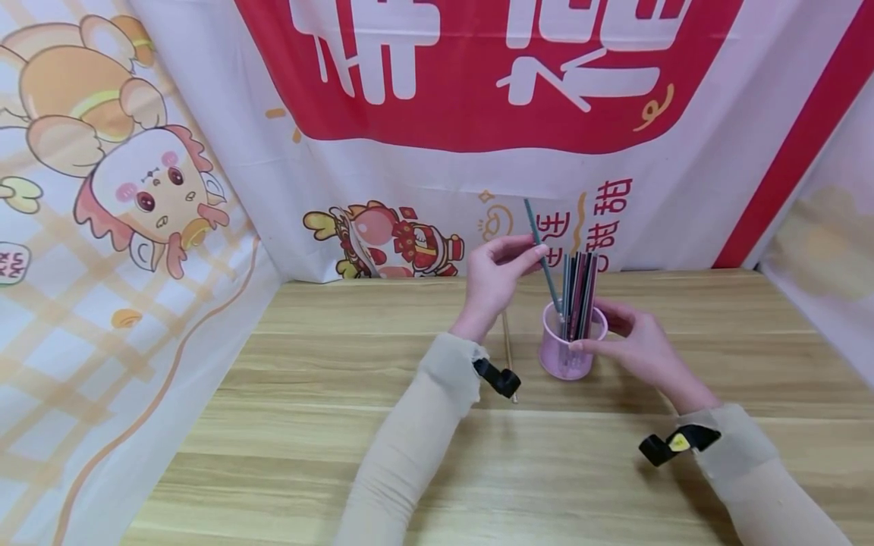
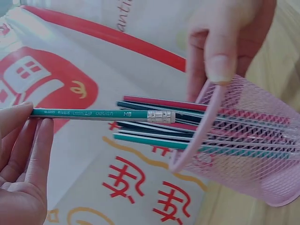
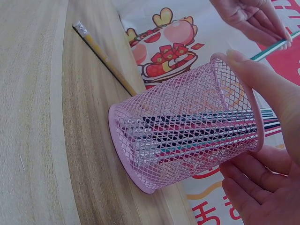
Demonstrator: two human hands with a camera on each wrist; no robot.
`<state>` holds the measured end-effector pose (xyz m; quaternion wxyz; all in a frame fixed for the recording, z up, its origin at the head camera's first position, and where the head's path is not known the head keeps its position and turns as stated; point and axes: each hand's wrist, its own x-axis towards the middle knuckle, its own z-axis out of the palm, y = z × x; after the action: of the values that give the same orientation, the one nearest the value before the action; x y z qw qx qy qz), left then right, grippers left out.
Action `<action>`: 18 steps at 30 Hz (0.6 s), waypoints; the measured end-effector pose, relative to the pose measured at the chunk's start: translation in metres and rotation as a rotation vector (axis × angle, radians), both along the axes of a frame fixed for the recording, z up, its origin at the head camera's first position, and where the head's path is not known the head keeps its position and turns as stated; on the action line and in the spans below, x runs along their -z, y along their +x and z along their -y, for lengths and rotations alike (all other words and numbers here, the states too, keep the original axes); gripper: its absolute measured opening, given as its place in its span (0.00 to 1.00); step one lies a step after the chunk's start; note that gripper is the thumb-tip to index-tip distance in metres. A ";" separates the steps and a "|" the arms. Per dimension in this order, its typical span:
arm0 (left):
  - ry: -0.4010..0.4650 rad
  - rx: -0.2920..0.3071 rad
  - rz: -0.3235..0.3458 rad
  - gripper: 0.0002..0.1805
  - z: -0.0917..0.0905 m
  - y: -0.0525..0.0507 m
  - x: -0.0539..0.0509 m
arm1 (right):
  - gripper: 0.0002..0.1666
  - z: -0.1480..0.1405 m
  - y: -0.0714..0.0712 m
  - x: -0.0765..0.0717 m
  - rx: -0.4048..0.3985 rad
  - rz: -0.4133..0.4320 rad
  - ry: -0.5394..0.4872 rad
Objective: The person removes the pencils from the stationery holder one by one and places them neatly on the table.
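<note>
My left hand (image 1: 492, 280) pinches a green pencil (image 2: 89, 114) between thumb and fingers. The pencil slants, its metal-banded eraser end down at the mouth of a pink mesh pencil holder (image 3: 183, 126). In the head view the holder (image 1: 567, 365) stands on the table with several pencils (image 1: 580, 292) upright in it, dark, red and green ones among them. Through the mesh, their silvery ends (image 3: 140, 140) show near the bottom. My right hand (image 1: 642, 349) holds the holder by its rim, thumb on one side and fingers on the other.
A yellow pencil (image 3: 101, 54) lies on the wooden table (image 1: 314, 425) to the left of the holder, partly behind my left wrist in the head view. Printed cloth (image 1: 382, 174) hangs along the table's back edge and another stretch (image 1: 225, 227) covers the left side.
</note>
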<state>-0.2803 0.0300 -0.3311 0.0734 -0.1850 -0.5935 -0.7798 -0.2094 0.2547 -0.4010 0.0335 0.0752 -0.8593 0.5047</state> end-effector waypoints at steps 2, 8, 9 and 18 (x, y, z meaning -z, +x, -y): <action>-0.005 -0.004 -0.012 0.14 0.005 0.001 -0.003 | 0.52 0.000 0.001 0.000 0.001 0.002 0.004; -0.010 -0.023 -0.018 0.13 0.023 0.003 -0.004 | 0.54 0.000 0.002 -0.001 -0.001 0.008 0.017; -0.013 -0.027 -0.015 0.13 0.027 0.003 -0.003 | 0.54 0.000 0.002 -0.001 -0.001 0.008 0.016; -0.104 -0.061 0.018 0.13 0.058 0.005 0.010 | 0.54 -0.001 0.002 0.000 -0.001 0.002 0.006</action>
<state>-0.2751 -0.0284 -0.3408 0.0822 -0.1637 -0.6391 -0.7470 -0.2077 0.2557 -0.4012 0.0324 0.0752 -0.8607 0.5024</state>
